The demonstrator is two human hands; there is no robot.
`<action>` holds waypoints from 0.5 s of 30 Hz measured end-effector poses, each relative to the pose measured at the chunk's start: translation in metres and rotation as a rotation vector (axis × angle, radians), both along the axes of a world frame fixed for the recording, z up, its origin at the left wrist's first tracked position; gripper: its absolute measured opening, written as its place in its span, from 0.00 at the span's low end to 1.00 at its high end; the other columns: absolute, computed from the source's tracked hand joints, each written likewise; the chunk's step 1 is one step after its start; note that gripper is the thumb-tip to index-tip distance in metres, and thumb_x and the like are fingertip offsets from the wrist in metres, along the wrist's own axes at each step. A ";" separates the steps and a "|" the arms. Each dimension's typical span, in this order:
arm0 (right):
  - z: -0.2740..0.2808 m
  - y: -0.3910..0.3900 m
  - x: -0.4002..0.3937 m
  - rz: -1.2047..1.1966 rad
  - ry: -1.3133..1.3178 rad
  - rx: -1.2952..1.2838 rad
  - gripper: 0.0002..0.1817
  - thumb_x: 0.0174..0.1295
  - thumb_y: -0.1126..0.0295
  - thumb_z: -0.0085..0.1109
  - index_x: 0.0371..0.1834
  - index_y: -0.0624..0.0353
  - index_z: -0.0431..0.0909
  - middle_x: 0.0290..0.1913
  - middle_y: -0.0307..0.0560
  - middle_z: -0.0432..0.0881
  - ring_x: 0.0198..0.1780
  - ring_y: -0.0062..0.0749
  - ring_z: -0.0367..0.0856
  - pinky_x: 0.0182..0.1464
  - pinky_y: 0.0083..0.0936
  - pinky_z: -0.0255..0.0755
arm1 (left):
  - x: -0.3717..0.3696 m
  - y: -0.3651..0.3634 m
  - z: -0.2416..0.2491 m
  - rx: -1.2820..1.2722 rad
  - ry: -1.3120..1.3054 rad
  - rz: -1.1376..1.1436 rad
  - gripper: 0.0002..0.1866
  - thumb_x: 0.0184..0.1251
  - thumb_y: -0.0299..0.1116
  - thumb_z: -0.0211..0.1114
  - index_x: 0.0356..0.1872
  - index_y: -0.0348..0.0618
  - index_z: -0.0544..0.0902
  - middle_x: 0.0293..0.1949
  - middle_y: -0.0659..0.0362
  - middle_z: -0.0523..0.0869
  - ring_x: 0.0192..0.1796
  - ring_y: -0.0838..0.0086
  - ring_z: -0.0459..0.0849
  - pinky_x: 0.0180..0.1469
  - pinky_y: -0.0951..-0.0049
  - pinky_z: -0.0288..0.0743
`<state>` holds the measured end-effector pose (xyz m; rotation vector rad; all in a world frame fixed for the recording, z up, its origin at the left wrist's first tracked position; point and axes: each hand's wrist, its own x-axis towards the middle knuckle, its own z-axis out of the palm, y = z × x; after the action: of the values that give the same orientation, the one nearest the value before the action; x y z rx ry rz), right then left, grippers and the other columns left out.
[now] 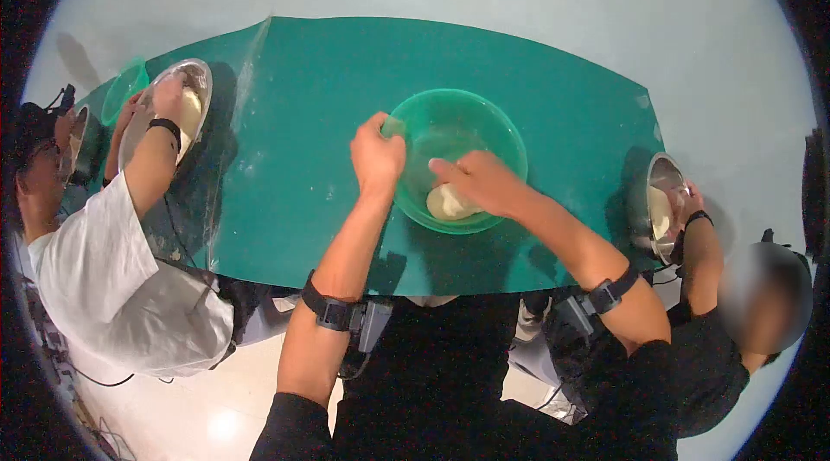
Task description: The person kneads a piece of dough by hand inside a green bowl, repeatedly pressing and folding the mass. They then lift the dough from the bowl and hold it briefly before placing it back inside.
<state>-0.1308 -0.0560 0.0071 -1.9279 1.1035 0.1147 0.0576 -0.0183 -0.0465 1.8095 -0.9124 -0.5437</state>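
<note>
A translucent green plastic bowl (504,124) stands before me on the green table. My left hand (378,152) is closed on the bowl's left rim, with the fingers wrapped over its edge. Inside the bowl, a pale lump of dough (448,203) lies against the near side. My right hand (486,182) reaches in from the right and presses on the dough, its fingers curled down and the thumb pointing left. The palm side and fingertips of this hand are hidden from view.
At left, a person in a white shirt works dough in a metal bowl (206,85), with a green basin (126,91) behind it. On the right, another person handles dough in a metal bowl (640,202). A clear plastic sheet (245,89) covers part of the table (320,63).
</note>
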 end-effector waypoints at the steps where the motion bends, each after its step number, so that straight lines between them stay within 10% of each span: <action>1: 0.002 0.001 0.005 0.071 0.052 -0.109 0.33 0.73 0.40 0.53 0.48 0.63 0.88 0.42 0.65 0.90 0.46 0.59 0.89 0.52 0.55 0.82 | 0.001 -0.002 -0.002 -0.013 -0.006 0.000 0.11 0.56 0.25 0.61 0.39 0.40 0.87 0.33 0.42 0.89 0.39 0.43 0.88 0.44 0.52 0.80; 9: -0.048 0.019 0.028 0.306 -0.132 -0.778 0.20 0.70 0.56 0.57 0.52 0.61 0.83 0.44 0.60 0.88 0.42 0.61 0.88 0.50 0.55 0.84 | 0.002 -0.001 -0.006 -0.039 0.043 -0.015 0.10 0.57 0.25 0.61 0.38 0.39 0.87 0.32 0.42 0.89 0.38 0.45 0.89 0.43 0.53 0.80; 15: -0.067 -0.021 0.058 0.390 -0.162 -0.769 0.14 0.71 0.62 0.56 0.54 0.57 0.80 0.41 0.56 0.88 0.38 0.57 0.88 0.41 0.52 0.83 | 0.007 -0.005 0.001 -0.023 0.117 -0.050 0.07 0.61 0.26 0.64 0.38 0.39 0.86 0.30 0.45 0.88 0.33 0.55 0.88 0.41 0.58 0.79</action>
<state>-0.0723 -0.0775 -0.0595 -2.7655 0.6897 -0.2920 0.0644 -0.0235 -0.0458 1.7192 -0.8821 -0.6603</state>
